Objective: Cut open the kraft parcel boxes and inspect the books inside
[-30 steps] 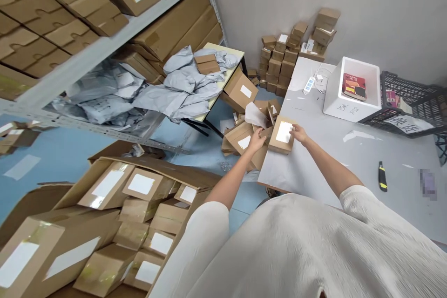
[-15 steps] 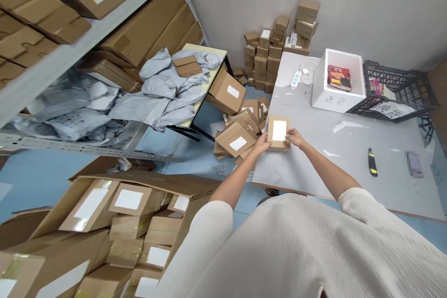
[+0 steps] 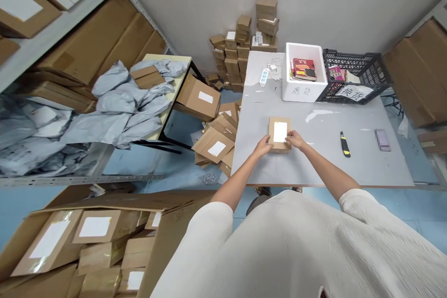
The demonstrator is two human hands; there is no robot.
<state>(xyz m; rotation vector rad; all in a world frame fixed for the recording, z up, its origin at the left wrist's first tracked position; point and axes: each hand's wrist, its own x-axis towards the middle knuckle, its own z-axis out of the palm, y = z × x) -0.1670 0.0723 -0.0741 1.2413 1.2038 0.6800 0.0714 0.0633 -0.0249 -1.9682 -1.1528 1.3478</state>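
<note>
A small cardboard box with a white label on its top is over the grey table. My left hand grips its left side, fingers bent against the edge. On the opposite side, my right hand holds the box near the label's lower right corner, thumb and fingers drawn together. Whether the box rests on the tabletop or hangs just above it I cannot tell. Further right on the table lies a black and yellow box cutter.
A white foam box and a black plastic crate stand at the table's back, beside a power strip. Cardboard boxes are heaped on the floor left of the table. Grey mailing bags cover a side table. A large carton holds labelled boxes.
My view has swung to the right. Both hands have carried the box from the table's left edge further in over the tabletop, still gripping it.
</note>
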